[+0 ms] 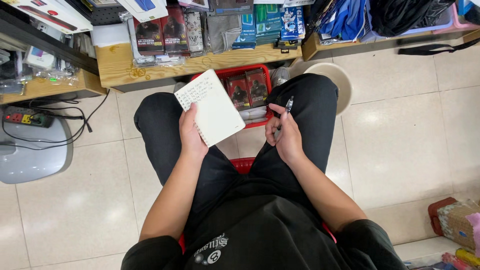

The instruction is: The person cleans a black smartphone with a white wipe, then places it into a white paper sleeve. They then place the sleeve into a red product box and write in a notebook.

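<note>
Seated above a red basket point(260, 72) of boxed packs on the tiled floor. Just left of the basket, white spiral notepad point(216, 107) clasped at its lower edge by left hand point(191, 136). Right of it, right hand point(285, 137) curled closed around a pen point(288, 105), tip up.

Open tiled floor point(400, 140) lies to the right. Ahead, the red basket point(250, 92) between the knees and the packed wooden shelf point(200, 62) block forward reach; cables point(55, 127) clutter the left.
</note>
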